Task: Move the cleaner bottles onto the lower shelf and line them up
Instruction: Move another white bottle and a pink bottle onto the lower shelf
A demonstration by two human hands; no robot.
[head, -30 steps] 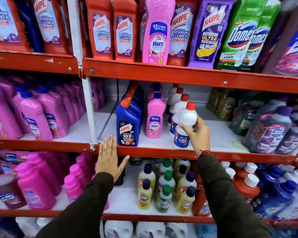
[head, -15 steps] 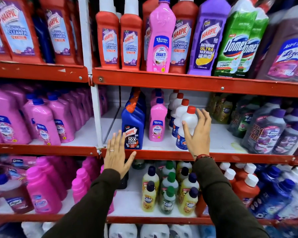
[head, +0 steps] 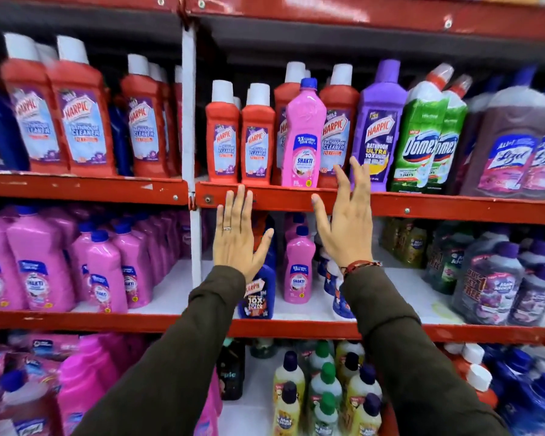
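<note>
Reaching up in dark sleeves, both hands raised flat before the red shelving, holding nothing. Left hand [head: 237, 239] palm forward, fingers straight and close together with the thumb splayed out to the right, a ring on one finger, fingertips overlapping the red front edge of the upper shelf [head: 422, 209]. Right hand [head: 346, 228] likewise flat, fingers fanned apart, a red thread band at the wrist, fingertips lifted above that same edge in front of the bottles there. Behind the palms, on the lower shelf [head: 299, 328], a blue Harpic bottle [head: 258, 297] at the front edge, partly covered by the left hand, a pink Shakti bottle [head: 299, 272] upright just right of it, and white bottles [head: 334, 287] mostly hidden behind the right wrist. Farther back, on the upper shelf, a taller pink Shakti bottle [head: 302, 136] standing at the front edge between red Harpic bottles [head: 239, 143], with a purple Harpic bottle [head: 378, 127] and green Domex bottles [head: 422, 136] further right
</note>
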